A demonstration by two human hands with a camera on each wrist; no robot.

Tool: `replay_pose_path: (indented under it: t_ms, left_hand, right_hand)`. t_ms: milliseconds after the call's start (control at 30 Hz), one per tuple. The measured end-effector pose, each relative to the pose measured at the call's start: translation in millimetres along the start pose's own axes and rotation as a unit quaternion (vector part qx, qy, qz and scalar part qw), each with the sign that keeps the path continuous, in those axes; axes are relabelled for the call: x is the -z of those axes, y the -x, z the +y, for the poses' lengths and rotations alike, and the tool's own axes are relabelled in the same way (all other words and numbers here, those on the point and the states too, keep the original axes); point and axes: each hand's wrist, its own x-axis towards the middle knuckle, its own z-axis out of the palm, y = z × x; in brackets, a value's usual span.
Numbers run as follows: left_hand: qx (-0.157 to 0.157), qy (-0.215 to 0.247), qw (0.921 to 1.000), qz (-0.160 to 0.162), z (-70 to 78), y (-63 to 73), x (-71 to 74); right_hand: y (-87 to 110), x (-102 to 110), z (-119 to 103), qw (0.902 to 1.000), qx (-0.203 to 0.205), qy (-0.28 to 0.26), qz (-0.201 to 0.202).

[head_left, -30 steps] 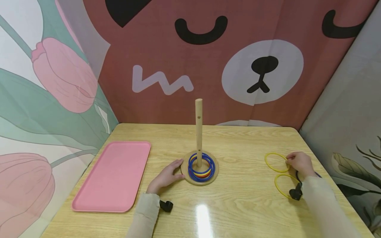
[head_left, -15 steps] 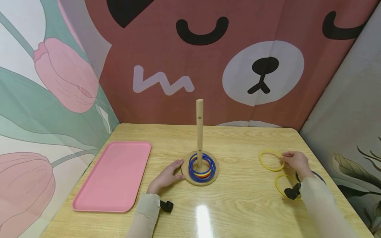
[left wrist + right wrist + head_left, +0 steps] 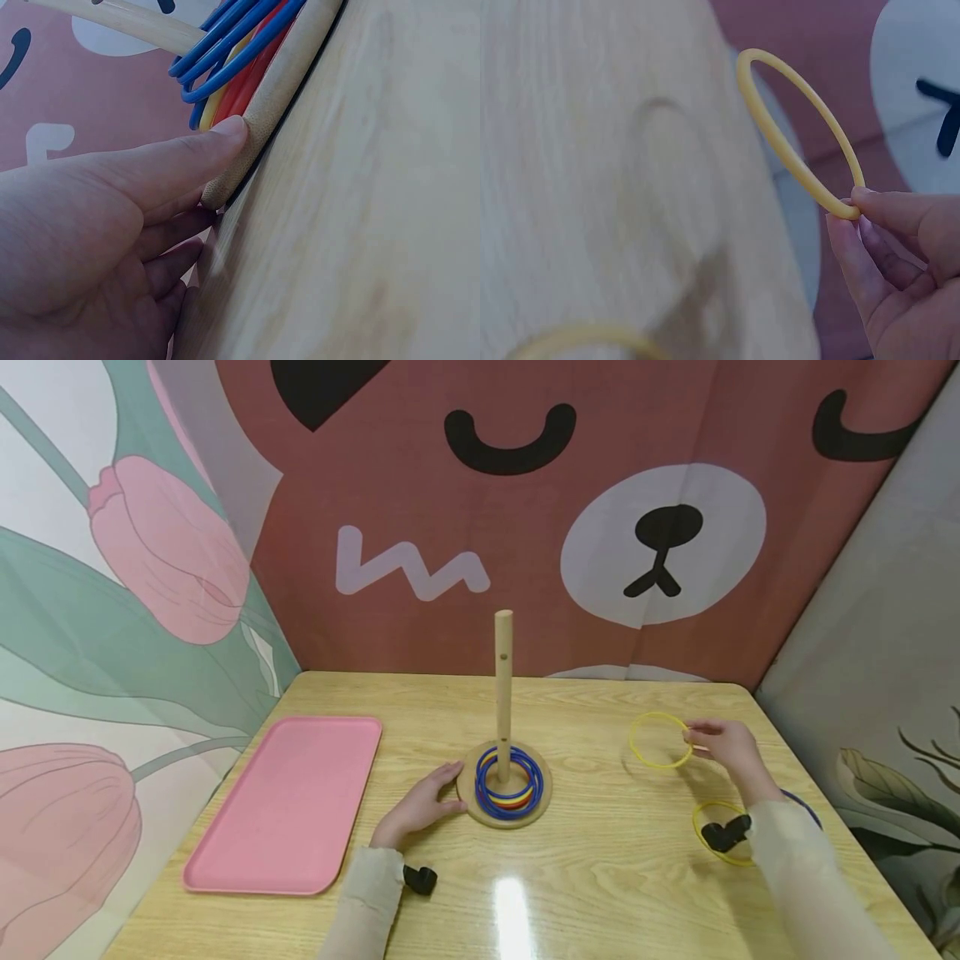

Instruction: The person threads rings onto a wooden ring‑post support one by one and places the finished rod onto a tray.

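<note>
In the head view my right hand pinches the edge of a yellow ring between thumb and fingers. The right wrist view shows this ring tilted above the table, its shadow below. My left hand touches the left rim of a round wooden base, thumb and fingers extended. From that base an upright wooden post rises. Blue, yellow and red rings lie stacked around its foot. In the left wrist view my left thumb rests against the base's edge, just below the rings.
A second yellow ring lies on the table under my right wrist. Beside it is a blue ring, partly hidden by the sleeve. At the left lies a pink tray. A printed cloth hangs behind the table.
My right hand has lifted the yellow ring off the table and carried it left and away from me. The left hand has stayed at the base.
</note>
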Motion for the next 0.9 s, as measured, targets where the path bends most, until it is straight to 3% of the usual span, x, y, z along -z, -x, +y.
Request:
replay_pose_path:
  t_ms: [167, 367, 600, 767, 900]
  left_hand:
    - [0.0, -0.001, 1.0, -0.001, 0.4, 0.7, 0.0]
    - [0.009, -0.003, 0.9999, -0.005, 2.1, 1.4, 0.5]
    - [0.015, 0.003, 0.9999, -0.007, 5.1, 1.4, 1.8]
    - [0.016, 0.002, 0.9998, -0.008, 5.2, 1.5, 1.9]
    - [0.015, 0.006, 0.9998, -0.009, 4.3, 1.7, 1.9]
  right_hand:
    - [0.8, -7, -28, 0.999, 0.022, -0.038, -0.004]
    - [3.3, -12, -65, 0.9984, 0.038, -0.041, -0.004]
    - [8.9, -18, -116, 0.9936, 0.068, -0.089, 0.017]
    - [17.2, -21, -154, 0.9866, 0.082, -0.139, 0.019]
    - [25.0, -25, -182, 0.9752, 0.095, -0.2, 0.004]
